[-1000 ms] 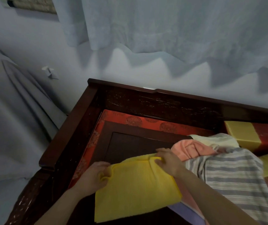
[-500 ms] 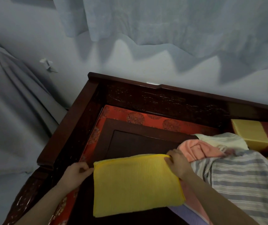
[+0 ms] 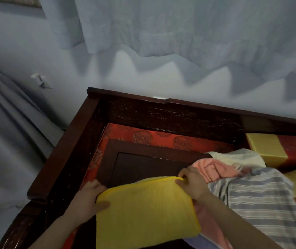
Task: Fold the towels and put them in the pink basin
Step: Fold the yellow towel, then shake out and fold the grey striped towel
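On dark tray (image 3: 140, 164), your left hand (image 3: 88, 196) and right hand (image 3: 191, 185) pinch far corners of yellow towel (image 3: 143, 211), partly folded. Unfolded pile (image 3: 247, 178) waits right. Pink basin not visible; nothing placed, as far as seen.

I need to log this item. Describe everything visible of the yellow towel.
The yellow towel is bright yellow ribbed cloth with a stitched hem, folded into a flat rectangle. It lies on the dark wooden panel, its right edge overlapping pink cloth. The left hand grips its far left corner; the right hand pinches its far right corner.
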Tool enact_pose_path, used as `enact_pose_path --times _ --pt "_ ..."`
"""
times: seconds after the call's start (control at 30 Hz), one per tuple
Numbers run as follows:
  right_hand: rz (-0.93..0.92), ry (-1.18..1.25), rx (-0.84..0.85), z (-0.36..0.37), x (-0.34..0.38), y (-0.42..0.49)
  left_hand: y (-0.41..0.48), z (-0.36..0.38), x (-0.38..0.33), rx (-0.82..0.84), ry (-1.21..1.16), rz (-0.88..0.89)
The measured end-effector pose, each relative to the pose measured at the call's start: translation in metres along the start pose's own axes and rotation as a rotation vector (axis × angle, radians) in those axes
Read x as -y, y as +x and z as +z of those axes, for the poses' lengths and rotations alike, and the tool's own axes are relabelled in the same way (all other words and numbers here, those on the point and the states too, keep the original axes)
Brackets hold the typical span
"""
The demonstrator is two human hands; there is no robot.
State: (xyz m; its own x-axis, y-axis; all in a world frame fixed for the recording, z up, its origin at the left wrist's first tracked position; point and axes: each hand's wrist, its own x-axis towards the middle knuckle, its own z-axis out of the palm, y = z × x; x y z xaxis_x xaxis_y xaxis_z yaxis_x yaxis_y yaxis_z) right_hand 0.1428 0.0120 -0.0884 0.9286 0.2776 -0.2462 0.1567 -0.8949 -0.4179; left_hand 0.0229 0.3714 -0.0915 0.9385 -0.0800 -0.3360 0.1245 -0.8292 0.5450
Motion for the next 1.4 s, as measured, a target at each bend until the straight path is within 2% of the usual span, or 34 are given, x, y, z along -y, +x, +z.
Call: enact_pose_path --times 0.03,0.1,0.17,0.23,0.3,0.37,0.43,0.53,0.6,0.77,0.9,0.97,1.03,1.2,1.27,1.33,1.4 --pt "-0.014 0.036 0.001 -0.002 0.002 0.002 0.005 -0.004 0.002 0.059 0.04 0.009" --pt "-0.022 0.108 0.007 -0.008 0.007 0.01 0.02 -0.016 0.001 0.059 -0.053 0.0" --pt "-0.022 0.165 -0.069 -0.012 0.012 0.024 0.042 -0.03 -0.003 -0.101 -0.115 -0.023" --pt "-0.005 0.178 -0.182 -0.019 0.018 0.039 0.064 -0.039 -0.007 -0.33 -0.062 -0.045" --pt "0.03 0.052 -0.24 -0.026 0.026 0.048 0.075 -0.041 -0.019 -0.417 0.004 -0.037" --pt "0.012 -0.083 -0.263 -0.03 0.033 0.043 0.074 -0.033 -0.032 -0.344 0.077 0.027" --pt "-0.085 -0.105 -0.216 -0.024 0.037 0.024 0.068 -0.013 -0.036 -0.192 0.223 0.069" --pt "-0.149 -0.128 0.043 0.0 0.037 -0.008 0.06 0.008 -0.027 -0.022 0.378 0.026" --pt "-0.154 -0.218 0.178 0.018 0.034 -0.016 0.059 0.011 -0.021 -0.009 0.438 0.007" --pt "-0.191 -0.252 0.166 0.031 0.04 0.012 0.062 -0.001 -0.018 -0.044 0.448 -0.068" --pt "-0.198 -0.236 0.132 0.013 0.048 0.014 0.06 -0.01 -0.027 -0.082 0.387 -0.053" --pt "-0.174 -0.103 0.017 -0.006 0.037 -0.012 0.058 -0.002 -0.054 -0.157 0.338 0.053" --pt "-0.144 0.009 -0.125 -0.024 0.012 -0.043 0.05 0.018 -0.089 -0.241 0.17 0.156" --pt "0.113 -0.121 -0.4 -0.074 -0.082 -0.102 0.039 0.09 -0.223 -0.098 -0.257 0.206" --pt "0.158 -0.284 -0.357 -0.084 -0.107 -0.109 0.049 0.131 -0.258 -0.138 -0.299 0.191" --pt "0.14 -0.414 -0.274 -0.087 -0.125 -0.108 0.056 0.163 -0.28 -0.039 -0.302 0.085" --pt "0.09 -0.459 -0.287 -0.09 -0.135 -0.105 0.051 0.182 -0.298 0.047 -0.3 0.045"
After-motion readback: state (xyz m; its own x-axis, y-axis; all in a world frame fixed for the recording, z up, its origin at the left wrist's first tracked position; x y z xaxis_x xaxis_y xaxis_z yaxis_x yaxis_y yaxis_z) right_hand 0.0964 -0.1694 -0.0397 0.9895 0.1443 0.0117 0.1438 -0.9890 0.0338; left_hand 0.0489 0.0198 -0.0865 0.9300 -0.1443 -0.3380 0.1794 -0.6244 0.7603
